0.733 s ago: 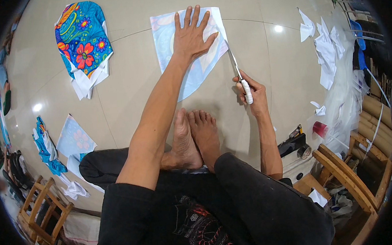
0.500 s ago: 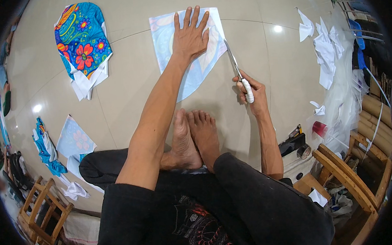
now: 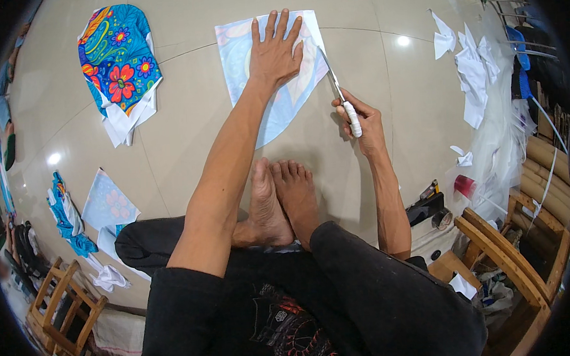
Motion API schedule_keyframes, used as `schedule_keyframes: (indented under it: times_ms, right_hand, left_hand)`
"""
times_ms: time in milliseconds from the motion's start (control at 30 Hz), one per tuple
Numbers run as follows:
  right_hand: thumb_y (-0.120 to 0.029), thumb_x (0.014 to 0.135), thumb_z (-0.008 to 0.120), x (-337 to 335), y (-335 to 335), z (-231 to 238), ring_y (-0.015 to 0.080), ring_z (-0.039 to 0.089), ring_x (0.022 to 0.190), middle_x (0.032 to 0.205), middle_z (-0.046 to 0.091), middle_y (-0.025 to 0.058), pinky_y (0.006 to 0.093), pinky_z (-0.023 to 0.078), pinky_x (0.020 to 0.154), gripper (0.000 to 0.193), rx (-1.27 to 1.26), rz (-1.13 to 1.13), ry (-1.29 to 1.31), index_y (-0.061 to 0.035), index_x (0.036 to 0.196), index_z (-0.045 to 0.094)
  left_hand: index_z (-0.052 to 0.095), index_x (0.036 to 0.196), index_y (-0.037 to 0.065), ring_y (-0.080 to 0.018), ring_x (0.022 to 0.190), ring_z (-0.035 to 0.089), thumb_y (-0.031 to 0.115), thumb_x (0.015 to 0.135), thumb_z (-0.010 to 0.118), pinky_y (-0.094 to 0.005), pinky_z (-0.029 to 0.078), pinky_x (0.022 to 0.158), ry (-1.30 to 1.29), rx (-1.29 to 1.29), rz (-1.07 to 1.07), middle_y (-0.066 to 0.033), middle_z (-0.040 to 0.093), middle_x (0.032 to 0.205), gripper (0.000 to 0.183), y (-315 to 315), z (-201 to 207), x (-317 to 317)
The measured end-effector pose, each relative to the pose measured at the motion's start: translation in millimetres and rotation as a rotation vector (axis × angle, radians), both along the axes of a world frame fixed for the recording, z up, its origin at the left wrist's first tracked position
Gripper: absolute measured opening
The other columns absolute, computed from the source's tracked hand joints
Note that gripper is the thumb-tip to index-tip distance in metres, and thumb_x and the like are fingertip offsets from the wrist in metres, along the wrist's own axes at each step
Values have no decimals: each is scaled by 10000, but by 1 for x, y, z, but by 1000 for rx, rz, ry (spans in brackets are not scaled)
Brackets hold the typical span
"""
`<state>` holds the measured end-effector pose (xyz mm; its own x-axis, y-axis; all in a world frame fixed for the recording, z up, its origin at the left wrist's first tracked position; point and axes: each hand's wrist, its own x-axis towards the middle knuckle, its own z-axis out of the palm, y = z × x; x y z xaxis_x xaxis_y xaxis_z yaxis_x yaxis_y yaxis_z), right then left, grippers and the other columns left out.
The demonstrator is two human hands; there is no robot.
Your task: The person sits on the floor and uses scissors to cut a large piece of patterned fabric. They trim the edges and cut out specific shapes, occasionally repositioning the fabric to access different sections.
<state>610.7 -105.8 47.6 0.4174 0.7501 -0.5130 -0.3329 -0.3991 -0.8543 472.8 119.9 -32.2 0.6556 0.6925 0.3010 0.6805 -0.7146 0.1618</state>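
Note:
A pale blue and white piece of fabric (image 3: pixel 236 55), its print showing faintly, lies flat on the tiled floor in front of my feet. My left hand (image 3: pixel 275 59) presses down on it, palm flat and fingers spread. In my right hand (image 3: pixel 364 123) is a pair of scissors (image 3: pixel 351 114) with white-wrapped handles, fingers closed round the grip. The scissors' blades reach over the fabric's right edge, with the tips pointing away from me. Part of the fabric is hidden under my left hand and forearm.
Bright floral fabric pieces (image 3: pixel 121 64) lie stacked at the far left. Nearer on the left are a blue bundle (image 3: pixel 71 218) and a pale triangular piece (image 3: pixel 109 200). White scraps (image 3: pixel 473 71) and clear plastic (image 3: pixel 503 102) lie at right. Wooden frames (image 3: pixel 501 250) stand at lower right.
My right hand has moved slightly forward and left with the scissors. Their blades now reach further over the fabric's right edge. My left hand stays pressed on the fabric.

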Motion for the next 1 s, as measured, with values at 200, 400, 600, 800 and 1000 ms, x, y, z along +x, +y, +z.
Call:
schedule_keyframes:
  times_ms: [200, 400, 600, 800, 1000]
  right_hand:
    - [-71, 892, 848, 4, 2, 2, 52, 560, 587, 1040, 767, 62, 220, 428, 471, 522, -23, 27, -31, -13, 1388, 699]
    - [-98, 895, 855, 2, 24, 1, 52, 562, 590, 1033, 768, 66, 214, 418, 470, 533, -23, 17, -62, -5, 1395, 692]
    - [-93, 891, 862, 2, 32, -3, 57, 569, 603, 1025, 766, 69, 213, 422, 479, 555, 15, 20, -13, 16, 1403, 677]
    - [-76, 902, 843, 0, 40, 2, 65, 557, 595, 998, 758, 56, 222, 410, 484, 534, 5, -3, 13, 29, 1398, 676]
    - [-93, 906, 846, -1, 57, 4, 69, 546, 579, 974, 755, 47, 231, 394, 475, 533, 23, 10, -6, 29, 1397, 678]
  left_hand:
    - [397, 1661, 221, -330, 1615, 268, 417, 1071, 455, -634, 166, 1295, 20, -8, 7, -98, 330, 1741, 625, -1, 2, 0]
    - [379, 1662, 139, -301, 1618, 268, 412, 1074, 449, -623, 156, 1305, -3, -24, 9, -87, 332, 1741, 652, 0, 2, 0]
    - [404, 1644, 114, -300, 1609, 280, 434, 1057, 446, -630, 139, 1304, -9, -2, 4, -95, 354, 1728, 670, 1, -1, 1]
    - [390, 1651, 121, -295, 1614, 278, 417, 1071, 451, -621, 157, 1305, -5, -18, 10, -83, 347, 1733, 653, 0, 4, 0]
    - [392, 1652, 134, -301, 1614, 278, 422, 1070, 453, -627, 157, 1302, -42, -28, 7, -84, 335, 1740, 653, 1, 2, 0]
